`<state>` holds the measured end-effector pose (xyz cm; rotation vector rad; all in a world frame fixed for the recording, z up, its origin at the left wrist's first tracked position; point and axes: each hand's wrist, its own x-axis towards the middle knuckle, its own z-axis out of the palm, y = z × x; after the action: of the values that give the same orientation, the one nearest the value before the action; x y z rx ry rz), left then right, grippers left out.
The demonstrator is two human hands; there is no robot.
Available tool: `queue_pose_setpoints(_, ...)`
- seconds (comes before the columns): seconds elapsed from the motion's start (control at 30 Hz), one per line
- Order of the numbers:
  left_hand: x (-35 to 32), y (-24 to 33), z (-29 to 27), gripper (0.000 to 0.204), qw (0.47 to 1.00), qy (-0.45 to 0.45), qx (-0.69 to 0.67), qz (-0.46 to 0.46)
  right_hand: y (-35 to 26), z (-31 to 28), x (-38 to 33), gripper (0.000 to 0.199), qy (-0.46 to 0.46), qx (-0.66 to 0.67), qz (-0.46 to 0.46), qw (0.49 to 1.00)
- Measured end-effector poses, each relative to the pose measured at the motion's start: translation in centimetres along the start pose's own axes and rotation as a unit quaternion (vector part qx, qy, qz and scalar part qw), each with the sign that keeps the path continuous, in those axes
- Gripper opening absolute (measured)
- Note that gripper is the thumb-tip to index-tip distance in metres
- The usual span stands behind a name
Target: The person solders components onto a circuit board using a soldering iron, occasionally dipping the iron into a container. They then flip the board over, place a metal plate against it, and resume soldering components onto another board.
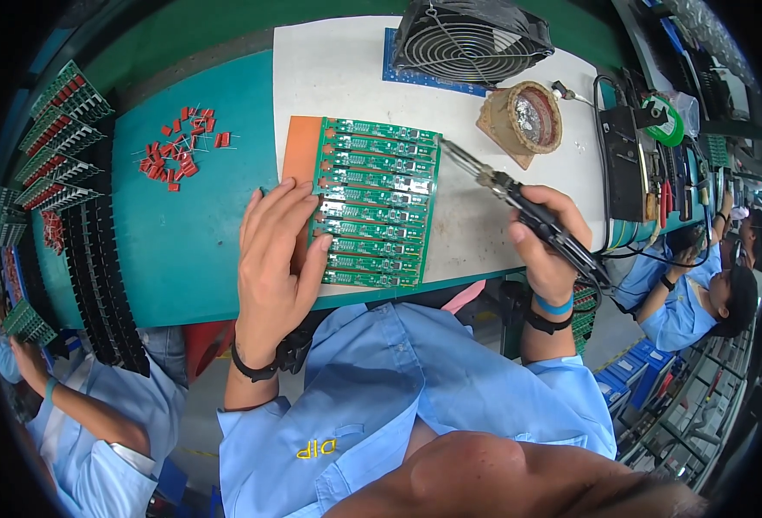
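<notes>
The green board (377,203) is in the middle of the bench (204,276), on top of a white sheet (502,233). It is a bit longer than it is wide. Its long side runs away from the person, with the far end leaning a tiny bit to the right. The board is made of many thin strips, and each strip goes across from left to right. An orange plate (302,142) peeks out along its left side. The left hand (273,237) lies at that left side, with its fingers pointing away from the person. Its grip is spread, thumb and fingers apart, with the thumb at the edge of the board and the fingertips on the orange plate. The right hand (558,233) has its grip closed around the black handle of a soldering iron (532,207). The iron is long and slants, with its back end low on the right and its thin tip pointing up and left. The tip is right by the far right corner of the board, but I cannot tell if it touches. Past the iron is a round pot (535,119) with shiny stuff inside, sitting on a tan square base (500,138). A black fan (472,53) stands at the back, on a blue board (396,71). Lots of little red parts (182,160) lie in a messy bunch on the left.
</notes>
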<state>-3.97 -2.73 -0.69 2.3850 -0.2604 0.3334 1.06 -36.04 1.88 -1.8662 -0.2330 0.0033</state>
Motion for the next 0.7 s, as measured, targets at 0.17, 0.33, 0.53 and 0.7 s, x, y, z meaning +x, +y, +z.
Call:
queue_pose_setpoints(0.17, 0.2, 0.5, -0.1, 0.037, 1.0, -0.004, 0.005, -0.006, 3.1, -0.6, -1.2, 0.045, 0.15, 0.063, -0.081, 0.983)
queue_pose_setpoints(0.33, 0.1, 0.2, 0.1, 0.038, 1.0, 0.014, -0.014, -0.006, 3.7, -0.4, -0.8, 0.042, 0.228, 0.1, -0.043, 0.968)
queue_pose_setpoints(0.53, 0.2, 0.3, 0.2, 0.037, 1.0, 0.02, -0.003, -0.022, 0.6, 0.0, -1.1, 0.039, 0.016, 0.009, -0.096, 0.995)
queue_pose_setpoints(0.7, 0.3, 0.5, 0.2, 0.035, 1.0, 0.011, 0.013, -0.022, 0.3, 0.8, -0.5, 0.039, -0.059, 0.015, -0.079, 0.995)
